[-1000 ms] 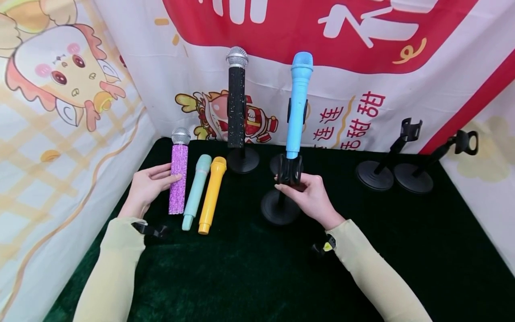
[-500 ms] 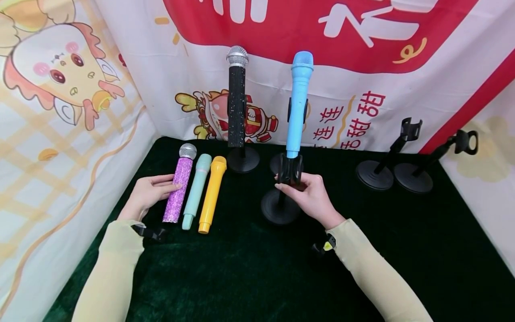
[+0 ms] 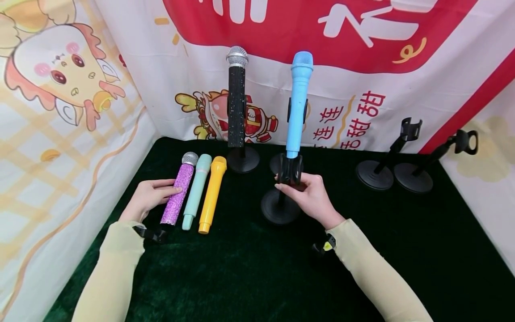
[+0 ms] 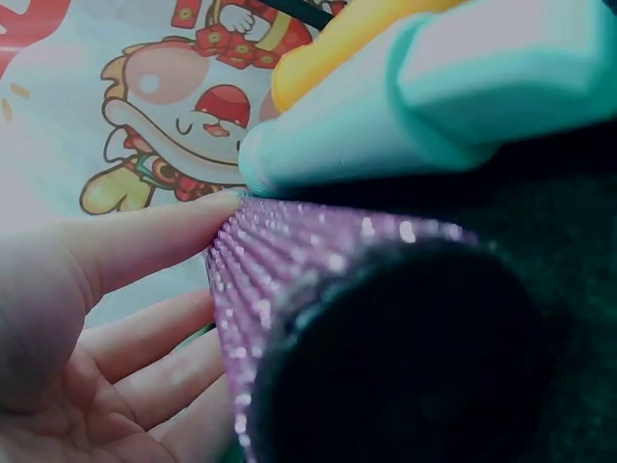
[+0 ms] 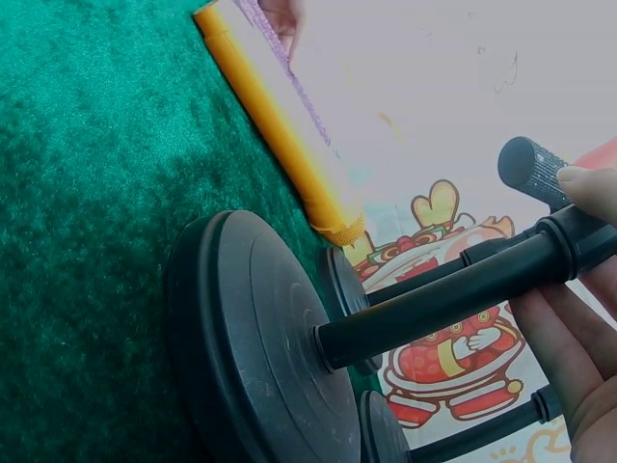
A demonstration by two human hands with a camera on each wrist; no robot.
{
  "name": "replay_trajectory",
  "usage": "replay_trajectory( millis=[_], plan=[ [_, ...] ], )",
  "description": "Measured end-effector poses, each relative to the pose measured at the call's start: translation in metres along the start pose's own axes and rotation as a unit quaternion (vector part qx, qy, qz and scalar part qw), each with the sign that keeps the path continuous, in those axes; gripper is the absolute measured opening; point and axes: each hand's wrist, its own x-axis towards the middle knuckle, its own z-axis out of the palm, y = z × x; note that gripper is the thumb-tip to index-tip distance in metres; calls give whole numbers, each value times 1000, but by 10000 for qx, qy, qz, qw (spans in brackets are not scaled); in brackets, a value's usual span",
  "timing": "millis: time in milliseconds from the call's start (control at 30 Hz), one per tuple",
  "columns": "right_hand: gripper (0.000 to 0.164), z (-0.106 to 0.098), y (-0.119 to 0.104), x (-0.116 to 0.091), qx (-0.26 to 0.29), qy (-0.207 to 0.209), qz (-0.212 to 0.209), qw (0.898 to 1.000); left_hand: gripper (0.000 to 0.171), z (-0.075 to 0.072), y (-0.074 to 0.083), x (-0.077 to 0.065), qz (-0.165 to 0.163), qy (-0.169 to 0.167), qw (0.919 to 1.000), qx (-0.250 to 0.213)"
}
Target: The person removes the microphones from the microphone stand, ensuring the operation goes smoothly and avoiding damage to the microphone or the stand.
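My left hand (image 3: 150, 197) pinches a purple glittery microphone (image 3: 177, 194) with a silver head; it slants beside the others, and I cannot tell whether it rests on the cloth. A mint-green microphone (image 3: 197, 192) and a yellow microphone (image 3: 212, 194) lie just right of it. In the left wrist view the thumb lies along the purple microphone's side, its dark end facing the camera. My right hand (image 3: 311, 197) grips a black microphone stand (image 3: 280, 208) just below its clip (image 3: 290, 169). Directly behind, a light-blue microphone (image 3: 298, 98) stands upright in another stand, mostly hidden.
A black speckled microphone (image 3: 236, 105) stands upright in a stand at the back. Two more black stands (image 3: 375, 175) (image 3: 414, 178) with bare clips are at the right. Dark green cloth (image 3: 241, 277) covers the table; printed curtains (image 3: 161, 67) border its back and sides.
The purple microphone has come down toward me and tilted from upright to a slant, its head now closer to the mint-green one. The right hand and its stand have stayed put.
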Motion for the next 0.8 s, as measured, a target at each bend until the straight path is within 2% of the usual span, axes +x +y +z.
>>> replay_trajectory(
  millis=[67,200,300,400,533,667,800],
  plan=[
    [16,0,0,0,9,19,-13,10000,78,0,0,1,-34,-52,10000,-24],
    [17,0,15,1,-2,44,53,10000,79,-2,-1,1,-54,-138,9999,-69],
    [19,0,28,2,4,42,103,9999,79,-2,0,0,54,-94,9999,69],
    [19,0,32,2,22,56,67,10000,80,-2,3,-3,285,154,9988,380],
    [17,0,33,2,30,80,-59,9999,79,-2,11,-7,539,611,9953,525],
    [17,0,32,3,22,69,-130,9999,74,0,24,-12,752,902,9925,334],
    [18,-1,32,2,3,71,-145,9999,70,7,40,-18,1033,1024,9892,198]
  ],
)
